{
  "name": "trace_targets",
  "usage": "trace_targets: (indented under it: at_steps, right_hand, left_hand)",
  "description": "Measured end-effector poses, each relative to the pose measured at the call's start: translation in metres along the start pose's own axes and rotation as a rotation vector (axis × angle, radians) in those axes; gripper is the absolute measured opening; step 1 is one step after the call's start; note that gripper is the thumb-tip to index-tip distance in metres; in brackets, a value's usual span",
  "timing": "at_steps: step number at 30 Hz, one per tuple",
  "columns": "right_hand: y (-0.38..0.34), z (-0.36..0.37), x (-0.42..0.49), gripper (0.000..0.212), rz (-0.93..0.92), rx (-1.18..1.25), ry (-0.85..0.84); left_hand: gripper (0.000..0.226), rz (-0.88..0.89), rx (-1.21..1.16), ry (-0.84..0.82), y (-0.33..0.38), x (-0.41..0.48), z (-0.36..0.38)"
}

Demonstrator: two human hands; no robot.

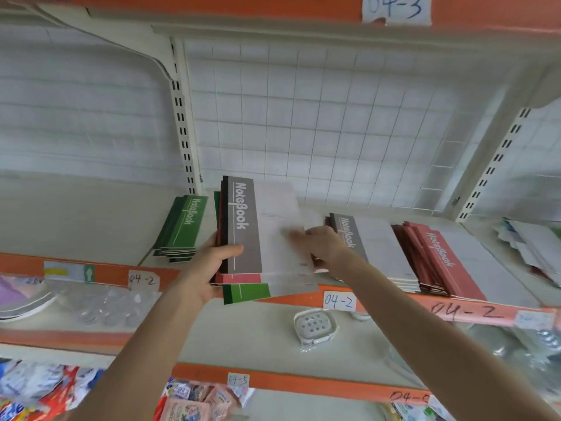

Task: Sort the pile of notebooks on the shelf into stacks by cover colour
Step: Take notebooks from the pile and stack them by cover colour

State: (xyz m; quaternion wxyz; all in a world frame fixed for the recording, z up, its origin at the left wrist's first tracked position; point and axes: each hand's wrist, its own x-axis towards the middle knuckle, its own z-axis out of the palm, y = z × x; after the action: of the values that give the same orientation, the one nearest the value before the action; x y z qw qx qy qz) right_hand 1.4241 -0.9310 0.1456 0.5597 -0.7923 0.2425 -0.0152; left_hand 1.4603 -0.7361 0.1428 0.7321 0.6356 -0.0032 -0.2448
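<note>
My left hand grips a mixed bundle of notebooks at its spine side, held over the shelf's front edge; a grey-banded one is on top, with red and green covers showing beneath. My right hand lies on the top grey notebook's right part, fingers blurred, thumb under its edge. On the shelf behind stand a green stack at the left, a grey stack right of my hands and a red stack further right.
The orange shelf edge carries paper labels reading 04-2. A white soap dish sits on the shelf below, plastic-wrapped ware at lower left. Loose papers lie at the far right. A wire grid backs the shelf.
</note>
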Motion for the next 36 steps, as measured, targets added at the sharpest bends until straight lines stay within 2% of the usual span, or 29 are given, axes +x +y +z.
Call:
trace_targets:
  at_steps: [3, 10, 13, 16, 19, 21, 23, 26, 29, 31, 36]
  right_hand:
    - [0.011, -0.022, 0.003, 0.024, -0.09, -0.2, 0.158]
    - [0.033, -0.081, 0.006, 0.031, -0.035, -0.193, 0.285]
    - [0.047, -0.112, 0.009, 0.008, 0.025, -0.257, 0.358]
    - [0.06, -0.141, 0.012, 0.027, 0.072, -0.432, 0.423]
    - [0.068, -0.155, 0.011, 0.019, 0.1, -0.574, 0.469]
    - [0.072, -0.159, 0.009, 0.004, 0.114, -0.634, 0.482]
    - [0.074, -0.157, 0.01, 0.02, 0.125, -0.665, 0.483]
    - [0.076, -0.146, 0.011, 0.011, 0.102, -0.699, 0.406]
    - [0.08, -0.138, 0.011, 0.026, 0.11, -0.77, 0.324]
    - [0.079, -0.137, 0.011, 0.031, 0.098, -0.801, 0.327]
    - [0.076, -0.144, 0.006, 0.043, -0.005, -0.552, 0.34]
  left_hand:
    - [0.034, 0.008, -0.004, -0.035, -0.005, 0.01, 0.032]
    - [0.026, -0.029, -0.011, -0.097, -0.012, 0.026, 0.084]
    - [0.032, -0.023, 0.052, -0.12, -0.013, 0.031, 0.097]
    - [0.029, -0.026, 0.086, -0.128, -0.012, 0.034, 0.1]
    - [0.027, -0.019, 0.098, -0.112, -0.012, 0.035, 0.097]
    - [0.026, -0.016, 0.109, -0.11, -0.012, 0.035, 0.095]
    - [0.027, -0.011, 0.116, -0.104, -0.012, 0.034, 0.094]
    - [0.032, -0.017, 0.127, -0.099, -0.013, 0.033, 0.093]
    - [0.029, -0.02, 0.12, -0.112, -0.012, 0.031, 0.097]
    - [0.028, -0.016, 0.123, -0.126, -0.012, 0.032, 0.103]
    - [0.032, -0.008, 0.146, -0.194, -0.014, 0.036, 0.13]
